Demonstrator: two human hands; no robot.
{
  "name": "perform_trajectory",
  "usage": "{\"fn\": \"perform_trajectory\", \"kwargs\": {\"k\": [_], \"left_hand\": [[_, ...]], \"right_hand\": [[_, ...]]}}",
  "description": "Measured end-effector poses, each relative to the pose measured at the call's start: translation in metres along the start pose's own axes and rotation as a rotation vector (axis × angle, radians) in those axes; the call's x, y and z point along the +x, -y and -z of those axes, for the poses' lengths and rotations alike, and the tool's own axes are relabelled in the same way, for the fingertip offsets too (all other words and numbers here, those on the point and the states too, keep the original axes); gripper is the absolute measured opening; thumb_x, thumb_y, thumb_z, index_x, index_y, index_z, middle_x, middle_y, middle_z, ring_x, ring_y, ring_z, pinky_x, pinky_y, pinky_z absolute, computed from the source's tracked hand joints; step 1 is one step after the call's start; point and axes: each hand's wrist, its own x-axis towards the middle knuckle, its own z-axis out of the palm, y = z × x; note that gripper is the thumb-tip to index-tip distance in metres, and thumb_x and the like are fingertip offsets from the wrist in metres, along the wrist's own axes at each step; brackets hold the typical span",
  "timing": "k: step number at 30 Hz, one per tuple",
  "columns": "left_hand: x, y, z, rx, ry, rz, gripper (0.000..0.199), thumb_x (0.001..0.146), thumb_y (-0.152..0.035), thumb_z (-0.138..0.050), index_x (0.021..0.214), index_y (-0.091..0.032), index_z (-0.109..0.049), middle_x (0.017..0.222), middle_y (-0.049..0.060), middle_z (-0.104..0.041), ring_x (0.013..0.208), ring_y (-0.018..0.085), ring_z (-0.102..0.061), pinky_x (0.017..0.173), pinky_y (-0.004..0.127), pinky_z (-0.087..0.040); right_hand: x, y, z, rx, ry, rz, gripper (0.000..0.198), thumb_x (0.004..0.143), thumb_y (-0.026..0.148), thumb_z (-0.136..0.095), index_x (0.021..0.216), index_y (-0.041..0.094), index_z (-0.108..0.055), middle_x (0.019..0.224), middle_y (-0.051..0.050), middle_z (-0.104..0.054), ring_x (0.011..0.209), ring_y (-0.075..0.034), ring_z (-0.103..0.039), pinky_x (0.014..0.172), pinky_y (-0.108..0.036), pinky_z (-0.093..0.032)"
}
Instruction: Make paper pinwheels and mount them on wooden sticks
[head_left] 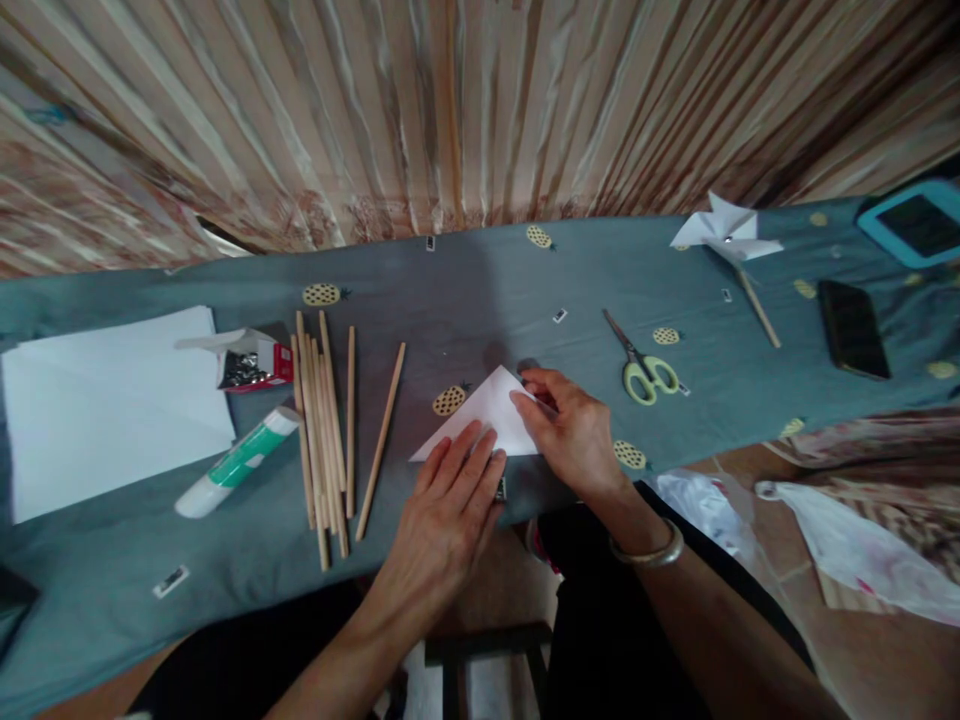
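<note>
A white sheet of paper (499, 408), folded into a triangle, lies on the cloth near the table's front edge. My left hand (450, 500) rests flat on its lower left part with the fingers stretched out. At the paper's right side, my right hand (574, 425) pinches the edge between thumb and fingers; its lower right corner is hidden beneath that hand. Scissors (641, 370) with pale green handles lie to the right, blades pointing up and left. Farther right is a white paper pinwheel (724, 230) on a wooden stick.
Several wooden sticks (322, 440) lie left of the paper, beside a green-and-white glue stick (240, 460). An open red box (259, 362) of small metal pieces sits by a stack of white paper (112, 400). A phone (853, 328) and blue-framed device (915, 222) are at right.
</note>
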Motion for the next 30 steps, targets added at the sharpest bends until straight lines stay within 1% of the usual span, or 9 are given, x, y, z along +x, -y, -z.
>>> {"fn": "perform_trajectory", "kwargs": {"k": [3, 11, 17, 25, 30], "left_hand": [[-0.0034, -0.0031, -0.0026, -0.014, 0.036, 0.015, 0.039, 0.092, -0.019, -0.053, 0.13, -0.008, -0.052, 0.137, 0.017, -0.058, 0.132, 0.033, -0.049, 0.102, 0.052, -0.05], [-0.0033, -0.001, -0.0016, -0.042, 0.055, 0.031, 0.042, 0.092, -0.019, -0.054, 0.132, -0.007, -0.051, 0.137, 0.018, -0.058, 0.132, 0.033, -0.05, 0.103, 0.053, -0.05], [-0.0049, -0.0006, -0.0024, -0.033, 0.069, 0.04, 0.044, 0.093, -0.022, -0.053, 0.135, -0.009, -0.049, 0.139, 0.016, -0.056, 0.133, 0.031, -0.049, 0.104, 0.051, -0.049], [-0.0033, -0.0017, -0.0021, -0.029, 0.077, 0.04, 0.043, 0.091, -0.021, -0.056, 0.131, -0.006, -0.052, 0.137, 0.018, -0.058, 0.13, 0.034, -0.051, 0.102, 0.052, -0.05], [-0.0032, -0.0013, -0.0032, -0.024, 0.065, 0.032, 0.042, 0.091, -0.022, -0.057, 0.13, -0.006, -0.054, 0.136, 0.018, -0.059, 0.13, 0.034, -0.051, 0.102, 0.052, -0.051]], "right_hand": [[-0.0004, -0.0007, -0.001, -0.022, -0.001, 0.012, 0.025, 0.089, 0.034, -0.057, 0.107, 0.021, -0.067, 0.087, -0.005, -0.074, 0.077, -0.02, -0.07, 0.075, -0.033, -0.056], [-0.0002, 0.0002, -0.0005, -0.049, -0.01, 0.039, 0.025, 0.09, 0.033, -0.057, 0.108, 0.02, -0.067, 0.087, -0.005, -0.074, 0.078, -0.02, -0.069, 0.075, -0.032, -0.056], [0.0005, -0.0001, -0.0004, -0.068, 0.002, 0.05, 0.026, 0.089, 0.033, -0.057, 0.109, 0.018, -0.066, 0.088, -0.007, -0.073, 0.08, -0.021, -0.069, 0.077, -0.034, -0.055], [-0.0008, -0.0027, -0.0019, -0.084, -0.009, 0.091, 0.027, 0.091, 0.033, -0.055, 0.11, 0.018, -0.066, 0.091, -0.008, -0.073, 0.084, -0.022, -0.069, 0.079, -0.035, -0.055], [-0.0005, -0.0036, -0.0036, -0.136, -0.034, 0.151, 0.028, 0.094, 0.034, -0.051, 0.11, 0.015, -0.065, 0.09, -0.009, -0.073, 0.082, -0.022, -0.068, 0.077, -0.035, -0.055]]}}
